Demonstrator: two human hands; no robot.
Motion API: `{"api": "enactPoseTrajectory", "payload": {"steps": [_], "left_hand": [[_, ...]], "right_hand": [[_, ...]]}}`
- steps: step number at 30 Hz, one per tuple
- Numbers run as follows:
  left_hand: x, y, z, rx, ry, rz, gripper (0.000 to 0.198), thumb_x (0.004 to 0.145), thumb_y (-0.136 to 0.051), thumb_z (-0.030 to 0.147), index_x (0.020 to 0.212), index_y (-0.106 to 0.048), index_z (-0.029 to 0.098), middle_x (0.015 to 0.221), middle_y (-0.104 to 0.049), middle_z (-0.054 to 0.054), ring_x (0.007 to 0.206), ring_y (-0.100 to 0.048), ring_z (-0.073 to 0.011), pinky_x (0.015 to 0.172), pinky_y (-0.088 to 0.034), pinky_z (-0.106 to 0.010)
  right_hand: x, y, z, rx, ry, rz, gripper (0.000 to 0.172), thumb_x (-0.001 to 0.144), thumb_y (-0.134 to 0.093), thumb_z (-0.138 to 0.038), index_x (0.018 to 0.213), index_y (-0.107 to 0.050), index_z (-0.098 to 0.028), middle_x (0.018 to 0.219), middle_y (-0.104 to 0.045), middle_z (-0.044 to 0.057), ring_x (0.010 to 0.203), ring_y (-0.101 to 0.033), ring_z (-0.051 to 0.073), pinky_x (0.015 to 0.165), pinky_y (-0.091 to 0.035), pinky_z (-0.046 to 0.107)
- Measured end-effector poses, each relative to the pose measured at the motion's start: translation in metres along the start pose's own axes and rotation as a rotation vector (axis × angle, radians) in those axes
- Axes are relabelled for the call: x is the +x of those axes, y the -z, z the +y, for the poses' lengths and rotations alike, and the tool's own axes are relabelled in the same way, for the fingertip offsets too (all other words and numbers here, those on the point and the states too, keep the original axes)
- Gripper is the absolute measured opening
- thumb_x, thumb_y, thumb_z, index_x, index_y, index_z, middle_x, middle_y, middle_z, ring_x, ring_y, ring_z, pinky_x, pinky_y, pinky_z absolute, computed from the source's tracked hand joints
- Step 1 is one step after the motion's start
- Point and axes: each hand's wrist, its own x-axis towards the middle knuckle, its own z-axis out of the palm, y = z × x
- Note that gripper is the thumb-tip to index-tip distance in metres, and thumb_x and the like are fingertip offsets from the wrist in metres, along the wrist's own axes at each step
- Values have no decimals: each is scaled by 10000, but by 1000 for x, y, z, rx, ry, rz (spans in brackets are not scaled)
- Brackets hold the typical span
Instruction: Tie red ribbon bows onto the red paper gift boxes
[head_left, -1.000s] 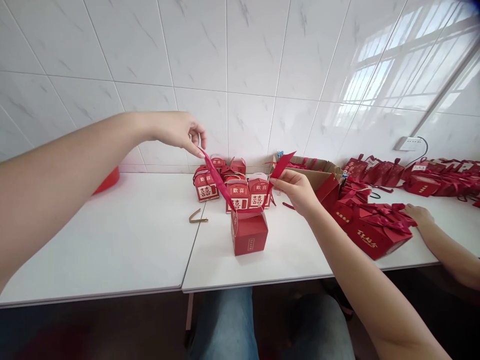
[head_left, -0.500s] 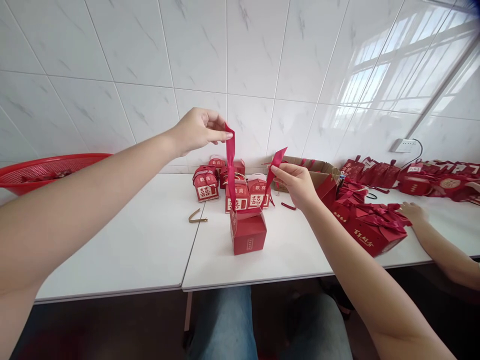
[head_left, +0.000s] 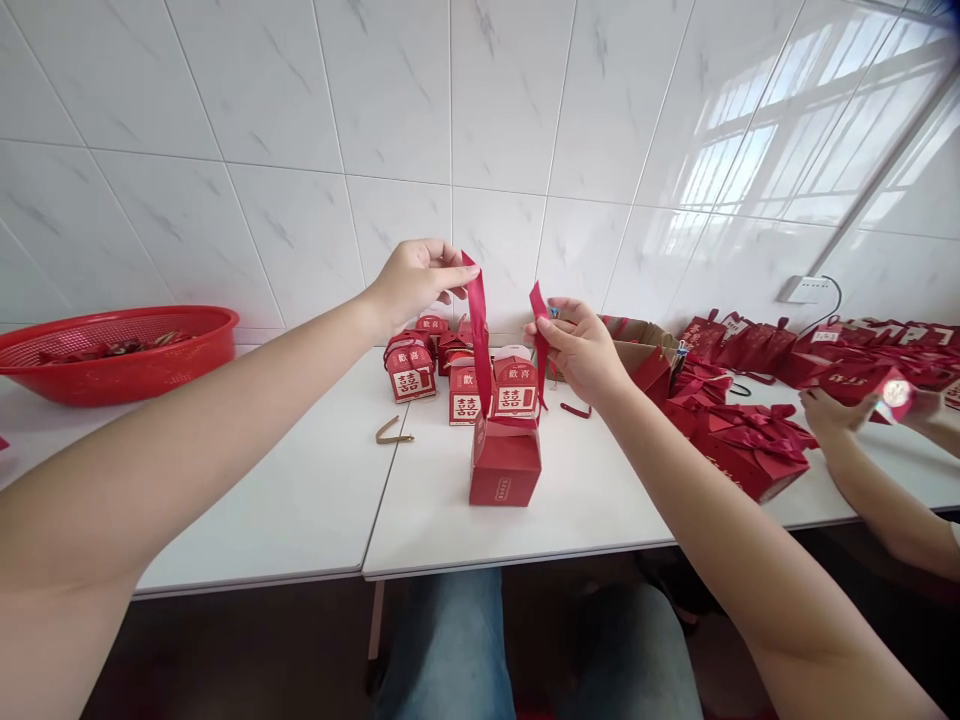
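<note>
The left hand (head_left: pixel 421 284), just above the frame's centre, is pinching one end of a red ribbon (head_left: pixel 480 335) between thumb and fingers. The right hand (head_left: pixel 586 350), right of centre, is holding the other end, its grip also pinched tight. Both ends are rising from a red gift box (head_left: pixel 506 474), which is sitting upright on the white desk (head_left: pixel 300 520) at lower centre. Behind it, small patterned boxes (head_left: pixel 516 390) are standing near the wall. A gold strip (head_left: pixel 391 433) is lying left of centre, and a red basket (head_left: pixel 187 350) is resting at far left. At far right, another person's hands (head_left: pixel 829 415) are holding a red box (head_left: pixel 851 385).
</note>
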Motion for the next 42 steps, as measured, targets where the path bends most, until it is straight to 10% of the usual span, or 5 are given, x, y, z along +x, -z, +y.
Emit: {"api": "enactPoseTrajectory", "payload": {"steps": [9,21,27,32,42], "left_hand": [[-4,-7,-5,-189,30,-139,164,727,-568,262,661,-437,188,813,-670,-69,821,-646,-204,560,-422,-279],[-4,-9,-10,-222,-47,-95,187,684,-762,251,677,-607,147,688,-602,-16,610,-555,-88,563,-448,-238],[-13,-3,-9,-146,-98,-55,114,718,-727,175,827,-711,146,803,-661,-48,696,-607,-123,609,-495,-255],[-24,-5,-9,-145,-78,74,434,694,-741,129,1108,-632,200,744,-657,-2,674,-633,-131,638,-523,-265],[-21,-15,-21,-257,-2,63,172,679,-774,218,808,-678,157,776,-675,-25,640,-629,-126,593,-534,-272]], "right_hand": [[-3,-4,5,-135,156,82,184,751,-675,-349,850,-597,-214,896,-648,22,803,-644,148,833,-510,350],[1,0,9,-161,263,241,182,763,-643,-269,778,-466,-231,704,-542,-36,660,-563,104,666,-478,269],[-3,7,2,-62,230,222,170,742,-705,-321,787,-578,-217,801,-642,-3,749,-627,124,738,-504,282],[-10,7,-7,91,117,197,172,738,-709,-309,795,-575,-217,798,-680,-9,778,-658,131,762,-520,287],[-3,6,-16,54,128,196,170,757,-696,-298,801,-552,-220,805,-704,1,847,-685,155,784,-545,313]]}}
